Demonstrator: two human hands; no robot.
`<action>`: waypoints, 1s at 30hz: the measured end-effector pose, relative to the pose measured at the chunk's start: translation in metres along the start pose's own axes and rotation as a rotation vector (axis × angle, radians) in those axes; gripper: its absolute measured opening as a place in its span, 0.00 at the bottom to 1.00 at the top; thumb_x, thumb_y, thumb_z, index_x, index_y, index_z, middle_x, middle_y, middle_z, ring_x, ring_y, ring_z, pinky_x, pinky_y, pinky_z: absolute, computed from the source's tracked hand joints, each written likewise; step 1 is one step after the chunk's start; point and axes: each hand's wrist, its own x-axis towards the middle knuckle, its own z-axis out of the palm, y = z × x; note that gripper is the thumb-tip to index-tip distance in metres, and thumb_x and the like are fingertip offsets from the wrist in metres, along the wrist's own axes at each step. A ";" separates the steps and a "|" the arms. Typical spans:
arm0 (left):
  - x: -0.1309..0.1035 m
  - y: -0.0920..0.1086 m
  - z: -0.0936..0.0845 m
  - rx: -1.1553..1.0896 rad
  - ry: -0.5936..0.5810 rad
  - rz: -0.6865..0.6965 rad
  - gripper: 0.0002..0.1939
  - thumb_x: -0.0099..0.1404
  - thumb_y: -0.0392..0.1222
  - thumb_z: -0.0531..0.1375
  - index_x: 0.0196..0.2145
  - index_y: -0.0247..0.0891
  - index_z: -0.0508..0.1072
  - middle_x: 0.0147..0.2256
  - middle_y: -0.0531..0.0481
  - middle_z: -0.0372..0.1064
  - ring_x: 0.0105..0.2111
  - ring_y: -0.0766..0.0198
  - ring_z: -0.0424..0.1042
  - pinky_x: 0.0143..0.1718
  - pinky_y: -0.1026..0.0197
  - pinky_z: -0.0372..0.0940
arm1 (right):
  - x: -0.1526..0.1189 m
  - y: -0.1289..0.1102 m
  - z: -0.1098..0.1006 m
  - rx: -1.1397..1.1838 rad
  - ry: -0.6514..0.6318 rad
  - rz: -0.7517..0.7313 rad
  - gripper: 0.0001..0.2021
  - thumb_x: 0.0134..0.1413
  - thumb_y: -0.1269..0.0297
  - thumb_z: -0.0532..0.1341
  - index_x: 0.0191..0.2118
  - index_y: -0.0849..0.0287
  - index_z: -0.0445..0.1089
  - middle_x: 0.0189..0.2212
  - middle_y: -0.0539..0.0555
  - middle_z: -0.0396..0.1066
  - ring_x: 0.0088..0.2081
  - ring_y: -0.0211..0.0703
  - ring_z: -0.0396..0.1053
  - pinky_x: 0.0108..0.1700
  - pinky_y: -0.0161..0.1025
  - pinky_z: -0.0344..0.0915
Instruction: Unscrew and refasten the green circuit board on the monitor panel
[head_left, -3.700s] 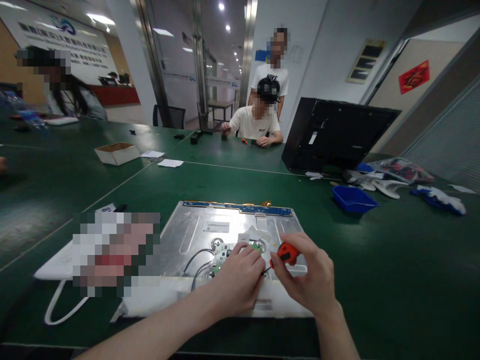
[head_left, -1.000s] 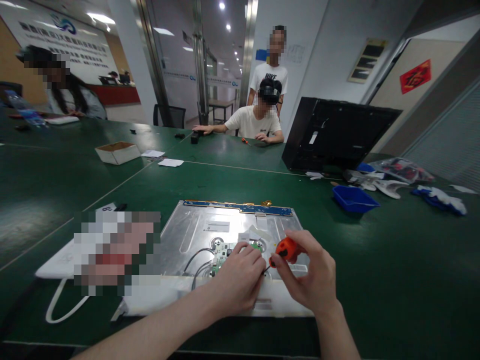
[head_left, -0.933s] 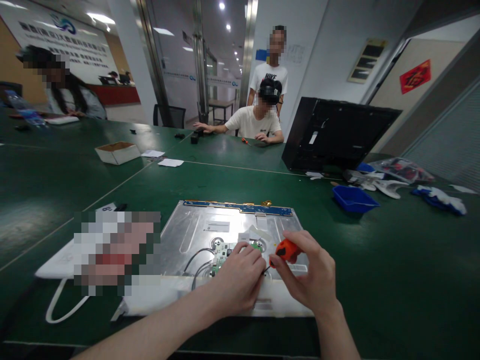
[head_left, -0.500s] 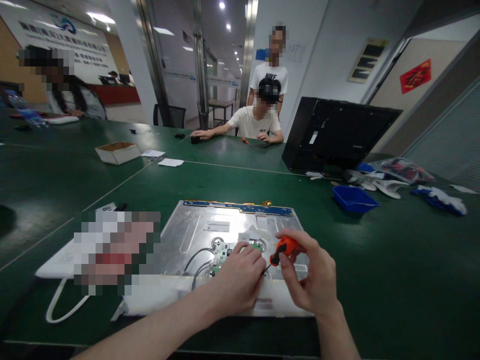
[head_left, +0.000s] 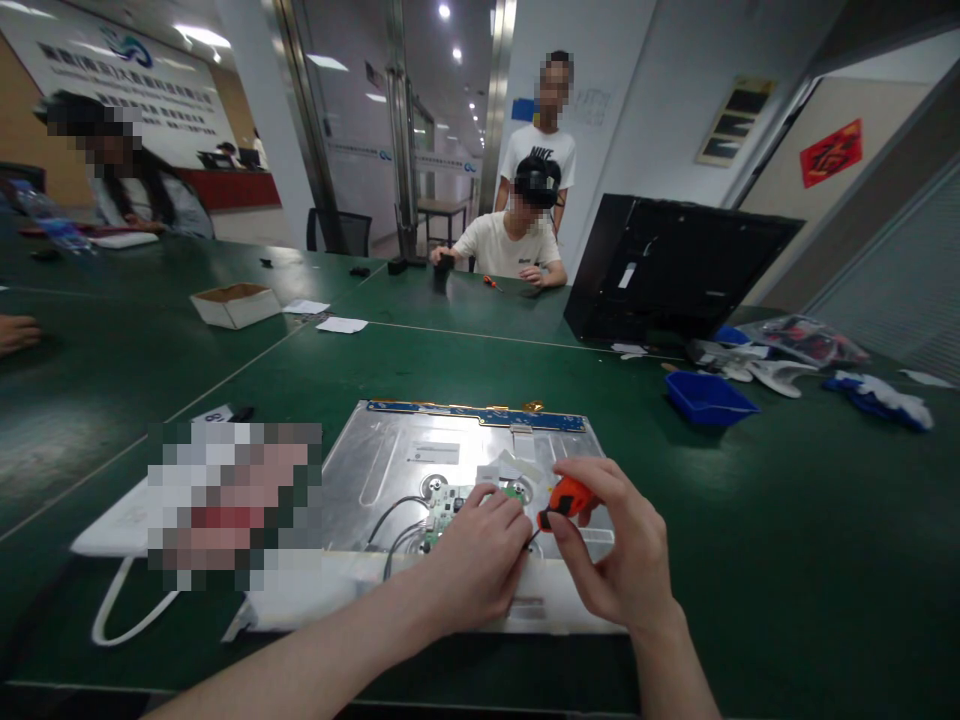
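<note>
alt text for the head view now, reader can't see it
A right hand holds an orange screwdriver beside the left hand, which partly covers a green circuit board on a silver panel. Across the green table, a seated person touches a small black object.

The green table point(head_left: 795, 560) carries a metal panel point(head_left: 397, 475), blue tray point(head_left: 711, 407), open white box point(head_left: 241, 311) and black casing point(head_left: 667, 270).

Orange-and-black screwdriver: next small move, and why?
Probably a small turn of the orange-and-black screwdriver: the right hand grips its handle, and its thin shaft slopes toward the left hand, lying over the green circuit board. The tip is hidden.
</note>
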 end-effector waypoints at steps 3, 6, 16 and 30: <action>0.000 0.000 -0.001 -0.003 -0.019 0.007 0.08 0.64 0.35 0.55 0.41 0.37 0.69 0.41 0.43 0.70 0.44 0.52 0.68 0.56 0.47 0.55 | 0.001 -0.001 -0.001 -0.019 0.002 0.003 0.18 0.58 0.69 0.58 0.55 0.58 0.61 0.40 0.57 0.72 0.32 0.41 0.72 0.26 0.36 0.68; 0.000 -0.001 -0.002 -0.001 -0.026 0.013 0.08 0.64 0.35 0.55 0.42 0.37 0.68 0.41 0.43 0.70 0.45 0.52 0.68 0.56 0.47 0.55 | 0.002 -0.002 0.000 -0.054 0.016 0.007 0.17 0.58 0.69 0.58 0.53 0.57 0.61 0.35 0.54 0.73 0.29 0.40 0.71 0.25 0.35 0.67; 0.000 -0.001 -0.001 0.017 -0.020 0.027 0.09 0.64 0.35 0.55 0.42 0.36 0.69 0.41 0.43 0.70 0.44 0.53 0.68 0.55 0.48 0.56 | 0.000 0.001 0.001 -0.077 0.036 -0.009 0.15 0.58 0.66 0.62 0.50 0.56 0.63 0.33 0.53 0.70 0.30 0.42 0.70 0.27 0.37 0.68; 0.000 0.000 -0.002 -0.011 -0.018 0.013 0.09 0.63 0.35 0.55 0.42 0.36 0.69 0.41 0.43 0.70 0.44 0.53 0.67 0.56 0.48 0.56 | 0.001 0.002 0.001 -0.052 0.030 -0.025 0.20 0.58 0.71 0.61 0.55 0.57 0.61 0.33 0.52 0.69 0.25 0.36 0.65 0.25 0.33 0.65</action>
